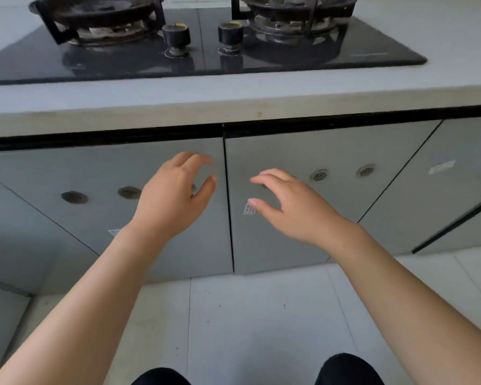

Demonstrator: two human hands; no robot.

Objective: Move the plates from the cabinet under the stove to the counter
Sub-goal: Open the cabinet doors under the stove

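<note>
Reaching left hand [175, 195] and right hand [295, 207], empty, toward shut cabinet doors [303, 151]

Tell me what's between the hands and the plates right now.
Two closed grey cabinet doors under the black glass stove. No plates show; they would be behind the doors. The left hand and right hand, both open and empty, reach toward the centre seam where the doors meet.

Stove [200, 45] set into counter [233, 98]; two knobs [176, 37] between burners. Below, left door [67, 218] and right door [331, 212] meet at centre, apparently closed.
</note>
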